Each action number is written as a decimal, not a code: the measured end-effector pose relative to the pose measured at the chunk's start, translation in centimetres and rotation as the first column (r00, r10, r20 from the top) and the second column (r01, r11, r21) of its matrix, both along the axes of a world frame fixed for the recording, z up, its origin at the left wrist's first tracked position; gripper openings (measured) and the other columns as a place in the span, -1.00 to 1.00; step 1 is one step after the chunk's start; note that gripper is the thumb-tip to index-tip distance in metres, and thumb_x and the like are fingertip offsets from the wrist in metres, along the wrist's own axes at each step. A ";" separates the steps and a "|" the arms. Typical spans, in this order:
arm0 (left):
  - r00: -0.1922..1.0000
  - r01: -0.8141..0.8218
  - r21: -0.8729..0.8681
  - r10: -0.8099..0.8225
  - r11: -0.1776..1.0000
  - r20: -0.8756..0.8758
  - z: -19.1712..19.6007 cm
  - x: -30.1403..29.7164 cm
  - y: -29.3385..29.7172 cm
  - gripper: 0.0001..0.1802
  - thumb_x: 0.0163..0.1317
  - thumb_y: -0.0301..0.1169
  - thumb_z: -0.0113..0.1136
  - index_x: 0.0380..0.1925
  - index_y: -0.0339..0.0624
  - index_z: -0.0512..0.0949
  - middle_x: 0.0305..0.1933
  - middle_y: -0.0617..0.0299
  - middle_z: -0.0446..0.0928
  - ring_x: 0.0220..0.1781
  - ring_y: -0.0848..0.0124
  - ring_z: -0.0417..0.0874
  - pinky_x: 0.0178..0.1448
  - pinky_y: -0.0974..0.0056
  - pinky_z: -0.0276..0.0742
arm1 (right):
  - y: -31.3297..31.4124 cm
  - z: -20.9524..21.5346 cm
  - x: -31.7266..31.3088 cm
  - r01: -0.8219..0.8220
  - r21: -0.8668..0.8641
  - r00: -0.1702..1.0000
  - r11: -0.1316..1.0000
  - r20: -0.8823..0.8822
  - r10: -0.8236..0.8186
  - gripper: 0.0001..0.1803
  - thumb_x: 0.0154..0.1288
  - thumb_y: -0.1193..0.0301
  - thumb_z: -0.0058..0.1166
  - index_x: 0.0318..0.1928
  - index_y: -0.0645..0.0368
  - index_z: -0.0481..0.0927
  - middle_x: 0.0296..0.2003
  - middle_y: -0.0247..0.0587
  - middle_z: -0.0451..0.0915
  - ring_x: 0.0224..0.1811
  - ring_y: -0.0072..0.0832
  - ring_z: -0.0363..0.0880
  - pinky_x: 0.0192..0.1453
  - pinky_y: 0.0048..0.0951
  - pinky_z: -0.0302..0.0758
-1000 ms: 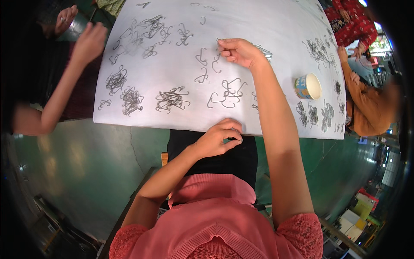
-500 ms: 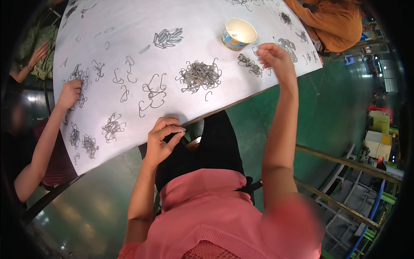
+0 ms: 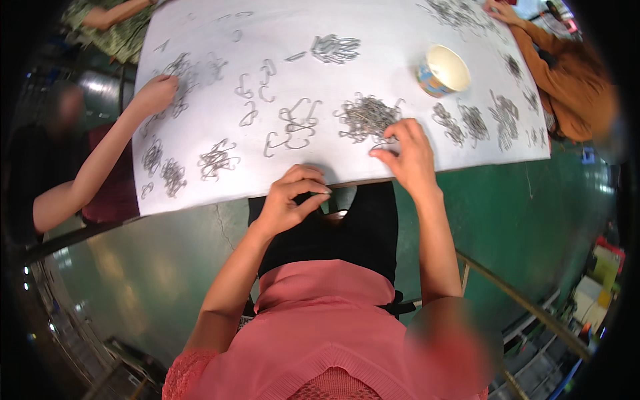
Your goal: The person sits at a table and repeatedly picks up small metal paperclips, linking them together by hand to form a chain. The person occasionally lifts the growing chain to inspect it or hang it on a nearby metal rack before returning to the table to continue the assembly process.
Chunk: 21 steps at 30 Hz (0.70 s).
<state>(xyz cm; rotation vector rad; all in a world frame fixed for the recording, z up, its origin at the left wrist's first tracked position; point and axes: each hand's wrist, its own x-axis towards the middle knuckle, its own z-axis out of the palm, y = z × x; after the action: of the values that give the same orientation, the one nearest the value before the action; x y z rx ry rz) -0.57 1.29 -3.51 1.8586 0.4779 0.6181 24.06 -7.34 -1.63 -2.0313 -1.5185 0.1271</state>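
My left hand (image 3: 291,202) is at the table's near edge above my lap, its thumb and forefinger pinched together. Whatever lies between those fingertips is too small to make out. Over the near right side of a large heap of bent metal hooks (image 3: 365,117) is my right hand (image 3: 412,158), thumb and fingers apart. A hook at the heap's edge shows between its thumb and forefinger, apparently still on the table. Left of the heap, larger S-shaped hooks (image 3: 298,127) lie loosely spread.
A paper cup (image 3: 445,69) stands beyond my right hand, with small hook piles (image 3: 474,121) nearby. Straight metal pieces (image 3: 335,49) lie farther back. At left, a co-worker's hand (image 3: 157,93) touches another pile; other people's arms reach in at the far left and far right.
My right hand has come left and nearer, from the small piles by the cup to the large hook heap. My left hand keeps its pinch near the edge. The view has shifted.
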 end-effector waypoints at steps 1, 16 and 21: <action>1.000 0.010 -0.011 -0.010 1.000 0.009 -0.1 -0.1 0.1 -0.85 -0.06 -0.62 0.34 -0.41 -0.26 0.66 -0.22 0.16 0.57 -0.02 0.21 0.55 0.06 0.22 0.43 | 0.8 0.0 -0.1 0.024 -0.003 0.998 1.000 -0.055 -0.024 -0.62 -0.06 0.32 0.39 -0.24 0.09 0.51 -0.25 -0.24 0.47 -0.19 -0.24 0.51 -0.14 -0.28 0.46; 0.997 -0.024 -0.080 0.030 0.996 0.070 0.4 -0.8 -1.6 -0.86 0.04 -0.54 0.33 -0.34 -0.21 0.65 -0.19 0.17 0.57 -0.02 0.24 0.55 0.03 0.21 0.48 | 25.3 0.5 -7.0 0.050 -0.467 0.998 0.883 -0.013 -0.063 -0.79 0.19 0.24 0.15 -0.27 0.06 0.69 -0.24 -0.21 0.68 -0.14 -0.25 0.64 -0.06 -0.27 0.54; 0.998 -0.062 -0.122 0.066 0.991 0.026 1.2 -1.7 -2.1 -0.87 0.06 -0.52 0.31 -0.34 -0.22 0.64 -0.24 0.16 0.59 -0.13 0.24 0.58 -0.02 0.23 0.50 | 25.8 1.4 -8.9 0.020 -0.500 0.982 0.866 0.174 0.078 -0.80 0.19 0.46 -0.02 -0.26 0.16 0.67 -0.24 -0.06 0.67 -0.09 -0.19 0.64 -0.05 -0.28 0.55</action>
<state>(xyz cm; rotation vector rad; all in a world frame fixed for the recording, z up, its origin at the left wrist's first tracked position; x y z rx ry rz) -2.24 -0.80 -2.36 1.7224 0.5456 0.6447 15.18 18.48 -0.18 -2.4836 -1.7733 0.3879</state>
